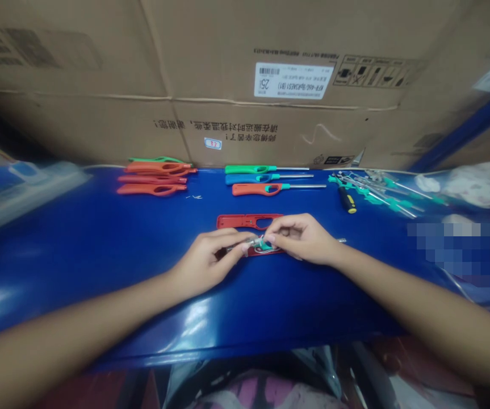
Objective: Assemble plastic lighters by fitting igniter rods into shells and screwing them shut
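Note:
My left hand (210, 255) pinches a small clear-grey cylindrical part (252, 242) between thumb and fingertips. It is over a red lighter shell half (270, 251), mostly covered by my hands. Against that part, a teal trigger piece (265, 245) and a thin white wire (262, 250) show. My right hand (306, 238) has its thumb and fingers closed together beside the teal piece; what they hold is hidden. A metal tube end (342, 240) sticks out past my right hand. Just behind lies another red shell half (234, 221), inner side up.
Assembled long lighters (253, 189) in green, blue and orange lie behind. Orange and green shells (151, 189) are stacked at back left. Loose metal rods with teal parts (372, 193) and a black-yellow screwdriver (347, 200) lie back right. A cardboard box (121, 125) walls the back.

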A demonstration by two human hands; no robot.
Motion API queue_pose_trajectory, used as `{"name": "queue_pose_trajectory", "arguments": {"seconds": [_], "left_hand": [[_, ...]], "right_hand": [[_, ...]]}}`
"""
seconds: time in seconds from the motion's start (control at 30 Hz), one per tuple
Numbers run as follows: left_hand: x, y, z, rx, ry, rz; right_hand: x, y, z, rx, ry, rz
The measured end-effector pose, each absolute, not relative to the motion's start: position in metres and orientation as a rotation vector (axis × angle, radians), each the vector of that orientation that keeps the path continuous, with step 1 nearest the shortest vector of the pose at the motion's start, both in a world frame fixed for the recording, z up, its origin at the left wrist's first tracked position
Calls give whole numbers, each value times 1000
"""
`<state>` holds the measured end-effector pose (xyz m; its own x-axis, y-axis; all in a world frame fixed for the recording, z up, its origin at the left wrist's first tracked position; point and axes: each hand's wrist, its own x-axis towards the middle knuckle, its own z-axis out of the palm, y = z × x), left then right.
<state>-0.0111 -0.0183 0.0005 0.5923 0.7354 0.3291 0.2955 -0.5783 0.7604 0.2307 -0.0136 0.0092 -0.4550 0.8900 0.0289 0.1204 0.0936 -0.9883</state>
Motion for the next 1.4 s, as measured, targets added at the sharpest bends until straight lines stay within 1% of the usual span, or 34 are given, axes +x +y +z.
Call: {"name": "queue_pose_trajectory", "arguments": {"seconds": [0.3, 0.7, 0.97, 1.4], "left_hand": [[-10, -16, 0, 2125, 810, 825], [-9, -17, 1, 2125, 777, 837], [-10, -19, 0, 2167, 750, 867], [-9, -18, 3, 2147, 798, 879]], "right_hand": [[231, -13, 7, -1072, -1760, 1368], [230, -15, 11, -1084, -1826, 1378], [230, -14, 13, -1003, -1834, 1403], [230, -15, 11, -1007, -1818, 1369]]}}
